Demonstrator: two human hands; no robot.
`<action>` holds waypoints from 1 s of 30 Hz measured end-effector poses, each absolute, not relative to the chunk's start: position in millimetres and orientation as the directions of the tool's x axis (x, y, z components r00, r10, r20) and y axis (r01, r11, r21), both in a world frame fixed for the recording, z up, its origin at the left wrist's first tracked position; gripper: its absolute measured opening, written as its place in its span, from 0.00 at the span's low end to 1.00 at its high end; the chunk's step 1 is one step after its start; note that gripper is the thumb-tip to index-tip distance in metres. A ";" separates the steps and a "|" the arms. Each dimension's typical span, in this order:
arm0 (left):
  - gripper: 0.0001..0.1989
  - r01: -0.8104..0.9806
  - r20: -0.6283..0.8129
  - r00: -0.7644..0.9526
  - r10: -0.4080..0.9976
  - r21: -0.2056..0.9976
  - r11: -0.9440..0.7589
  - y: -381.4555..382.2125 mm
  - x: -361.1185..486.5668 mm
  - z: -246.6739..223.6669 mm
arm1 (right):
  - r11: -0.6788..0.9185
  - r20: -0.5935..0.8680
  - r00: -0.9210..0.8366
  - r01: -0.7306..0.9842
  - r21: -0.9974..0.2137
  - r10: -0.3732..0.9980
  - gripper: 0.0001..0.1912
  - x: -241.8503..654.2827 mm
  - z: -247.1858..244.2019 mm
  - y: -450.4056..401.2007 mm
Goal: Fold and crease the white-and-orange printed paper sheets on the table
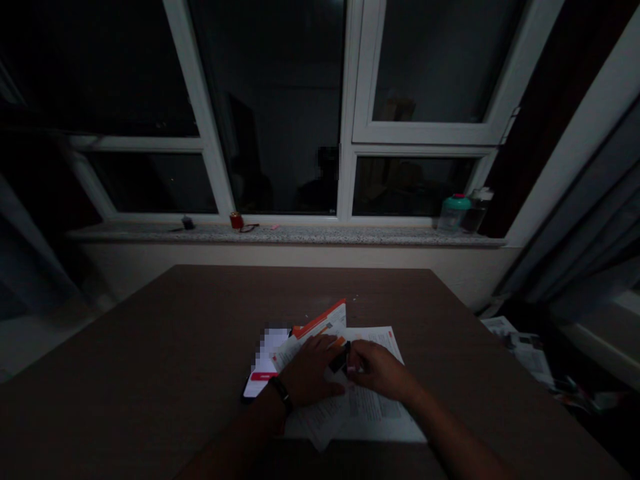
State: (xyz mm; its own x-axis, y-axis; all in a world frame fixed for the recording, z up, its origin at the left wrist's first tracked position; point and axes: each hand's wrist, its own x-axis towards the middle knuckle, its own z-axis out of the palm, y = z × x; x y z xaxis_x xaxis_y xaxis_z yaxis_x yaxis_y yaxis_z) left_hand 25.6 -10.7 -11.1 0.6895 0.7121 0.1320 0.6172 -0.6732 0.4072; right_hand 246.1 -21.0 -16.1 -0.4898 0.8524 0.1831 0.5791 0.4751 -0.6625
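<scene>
Paper (387,408) with printed text lies beneath two bare hands; its overlap hides whether it is one booklet or several sheets. One orange-edged page (334,316) stands raised at the far side. The left hand (313,373) is spread over the print, fingers loosely apart, and one dark band (281,393) circles its wrist. The right hand (377,368) has its thumb and fingers drawn together around one small object (353,365), partly dark and partly pinkish, above the pages and just beside the left hand; its exact kind is too dim to tell. One phone (264,367) with a lit screen lies at the left edge of the paper, partly under it.

All this rests on a brown tabletop (150,353) near its front edge. Behind it, a speckled windowsill (320,235) holds two bottles, one teal-lidded (454,215) and one pale-capped (477,212), plus one red container (236,220) and one small dark item (187,222). Dark, white-framed windows (350,133) rise above, with curtains (565,247) at both sides. More papers (525,353) lie beyond the table's right edge.
</scene>
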 end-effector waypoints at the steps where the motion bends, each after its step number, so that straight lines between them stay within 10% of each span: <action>1: 0.41 0.619 0.130 0.689 0.713 0.406 -0.672 -9.9 24.5 -11.7 | 0.466 0.186 -0.475 0.583 -0.666 0.860 0.09 246.2 -16.3 -20.4; 30: 0.46 0.609 0.144 0.704 0.696 0.381 -0.696 -12.2 24.5 -12.0 | 0.373 0.196 -0.374 0.492 -0.787 0.906 0.10 232.2 -27.3 -19.4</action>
